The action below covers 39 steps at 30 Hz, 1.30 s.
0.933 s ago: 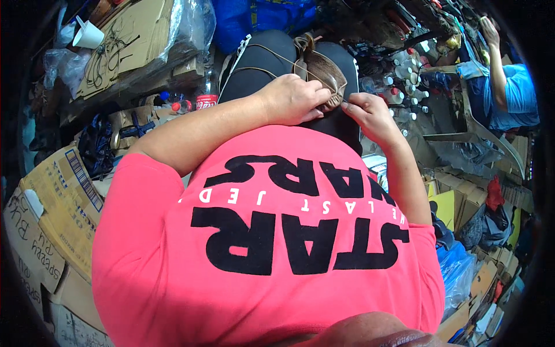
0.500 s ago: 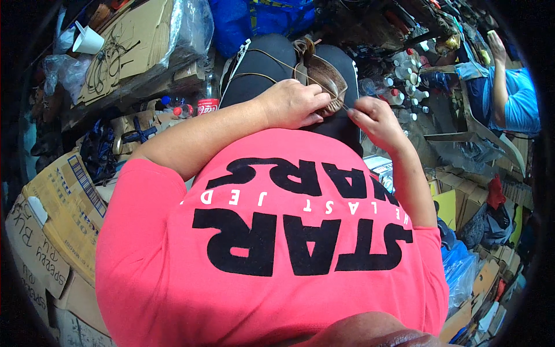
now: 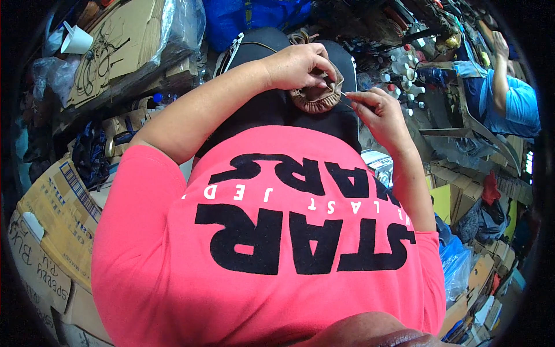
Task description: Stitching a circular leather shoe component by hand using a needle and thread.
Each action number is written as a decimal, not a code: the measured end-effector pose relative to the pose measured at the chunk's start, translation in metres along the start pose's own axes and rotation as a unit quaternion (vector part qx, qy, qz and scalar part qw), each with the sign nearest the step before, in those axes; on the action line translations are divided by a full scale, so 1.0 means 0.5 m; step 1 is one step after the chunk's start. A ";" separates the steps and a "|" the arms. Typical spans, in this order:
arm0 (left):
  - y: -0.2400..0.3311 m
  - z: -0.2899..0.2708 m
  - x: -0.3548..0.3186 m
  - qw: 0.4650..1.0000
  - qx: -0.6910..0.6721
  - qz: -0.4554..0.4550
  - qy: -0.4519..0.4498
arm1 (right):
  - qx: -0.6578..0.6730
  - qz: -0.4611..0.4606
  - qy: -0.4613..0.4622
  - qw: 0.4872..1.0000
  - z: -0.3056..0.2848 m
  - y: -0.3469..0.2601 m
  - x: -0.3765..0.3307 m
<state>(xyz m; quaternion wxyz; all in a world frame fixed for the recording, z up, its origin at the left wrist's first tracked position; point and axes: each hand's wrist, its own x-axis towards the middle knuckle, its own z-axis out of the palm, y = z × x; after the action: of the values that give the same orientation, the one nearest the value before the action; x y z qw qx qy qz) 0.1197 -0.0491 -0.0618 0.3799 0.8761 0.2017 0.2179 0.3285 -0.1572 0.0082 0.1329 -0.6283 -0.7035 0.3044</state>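
A brown leather shoe upper [image 3: 317,105] with a gathered, pleated rim rests on my lap between my dark-trousered thighs. My left hand [image 3: 302,66] grips it from above, fingers curled over its edge and partly into its opening. On its right side, my right hand [image 3: 378,113] pinches a thin, pale needle-like tool [image 3: 346,95] between thumb and fingers. The tool's tip meets the rim close to my left fingertips; whether it pierces the leather is too small to tell. A brown cord [image 3: 260,44] curves over my left thigh. My left hand hides part of the upper.
Stacked cardboard [image 3: 118,43] with a tangle of cord and a white cup [image 3: 77,40] sits at the far left. A blue bag [image 3: 254,17] lies beyond my knees. Several bottles [image 3: 404,72] stand right. A co-worker in a blue shirt [image 3: 514,101] is at the far right.
My left hand has risen away from me onto the upper's far side, and the gathered rim now shows more. My right hand has shifted slightly, with its tool at the rim.
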 end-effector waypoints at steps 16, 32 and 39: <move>-0.016 0.003 0.004 1.000 -0.027 -0.012 0.008 | -0.099 -0.009 0.018 0.995 0.020 -0.040 0.014; -0.019 0.009 0.019 0.999 -0.044 -0.011 -0.008 | 0.131 0.033 -0.077 0.988 0.017 0.067 0.060; -0.025 0.008 0.030 0.998 -0.047 -0.014 -0.032 | 0.241 0.008 -0.136 0.961 0.025 0.102 0.090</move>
<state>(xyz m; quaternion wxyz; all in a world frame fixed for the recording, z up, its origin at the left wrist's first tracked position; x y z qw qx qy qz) 0.1318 -0.0358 -0.0700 0.4303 0.8608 0.1909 0.1936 0.3546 -0.1159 -0.0408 0.1813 -0.5358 -0.6157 0.5487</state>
